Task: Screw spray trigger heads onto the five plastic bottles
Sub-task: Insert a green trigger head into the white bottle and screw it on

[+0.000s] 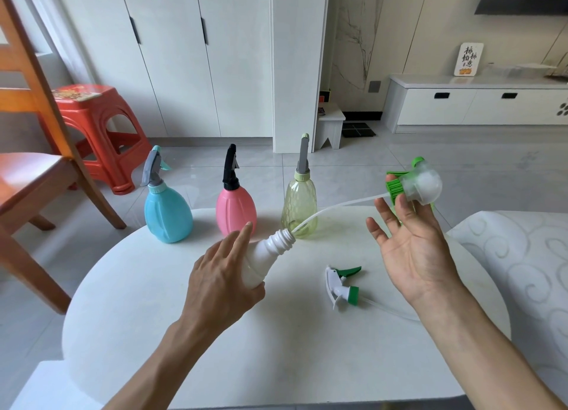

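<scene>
Three of five: blue bottle (pixel 167 214), pink bottle (pixel 236 210) and yellow-green bottle (pixel 299 204) stand at far edge of table (pixel 215 348), each w/ a trigger head on; look screwed down, can't confirm tightness.
Bottle in hand: white bottle (pixel 266 257), tilted, open threaded neck pointing up-right, no head on yet.
Left hand (pixel 221 290): wraps round body of white bottle, index finger stretched along its shoulder.
Head in work: green-collared sprayer (pixel 412 184) w/ cloudy clear dome, held up right of the yellow-green bottle.
Right hand (pixel 415 250): palm up, fingers mostly spread; fingertips pinch the sprayer near its collar, exact grip partly hidden.
Tube: dip tube (pixel 335 208) runs from sprayer down-left, tip at or just inside the white neck; collar well apart from threads.
Step, my read: feeding tube in, then collar down and twist. 4th bottle, approx. mid-step.
Left to do: white-and-green trigger head (pixel 342 285) lies on table near right forearm, own tube trailing right.
5th bottle: not in view.
Around: wooden chair (pixel 33 151) and red stool (pixel 92 127) at left, white cabinets (pixel 172 56) behind.
</scene>
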The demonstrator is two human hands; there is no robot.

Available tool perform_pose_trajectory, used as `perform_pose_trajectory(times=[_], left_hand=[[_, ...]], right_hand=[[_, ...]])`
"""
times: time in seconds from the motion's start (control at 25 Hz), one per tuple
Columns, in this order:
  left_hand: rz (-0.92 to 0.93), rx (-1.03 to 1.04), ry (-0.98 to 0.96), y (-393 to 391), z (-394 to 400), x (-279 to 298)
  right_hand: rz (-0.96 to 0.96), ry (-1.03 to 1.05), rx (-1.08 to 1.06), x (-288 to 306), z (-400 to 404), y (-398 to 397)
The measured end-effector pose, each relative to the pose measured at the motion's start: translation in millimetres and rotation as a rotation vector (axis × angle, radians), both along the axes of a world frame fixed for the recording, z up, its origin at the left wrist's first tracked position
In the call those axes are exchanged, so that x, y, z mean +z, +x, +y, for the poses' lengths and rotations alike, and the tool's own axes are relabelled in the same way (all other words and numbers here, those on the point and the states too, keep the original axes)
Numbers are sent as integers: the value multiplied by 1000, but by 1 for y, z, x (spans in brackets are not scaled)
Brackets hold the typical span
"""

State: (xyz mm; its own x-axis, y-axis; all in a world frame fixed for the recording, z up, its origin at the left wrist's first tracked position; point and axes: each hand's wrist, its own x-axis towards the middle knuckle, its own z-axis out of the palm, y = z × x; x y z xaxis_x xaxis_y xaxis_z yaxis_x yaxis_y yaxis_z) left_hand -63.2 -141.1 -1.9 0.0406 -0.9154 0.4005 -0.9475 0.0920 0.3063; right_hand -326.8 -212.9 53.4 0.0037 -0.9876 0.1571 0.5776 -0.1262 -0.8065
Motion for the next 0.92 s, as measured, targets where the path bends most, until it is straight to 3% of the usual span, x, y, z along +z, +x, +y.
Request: perform_pose_trajectory(times=[0.44, 0.92], left_hand=[[-18, -73, -103, -8, 2, 4], [-149, -103, -180, -8, 4, 0]], right_hand=[[209, 16, 138, -29, 18, 34], [422, -137, 249, -36, 23, 49]])
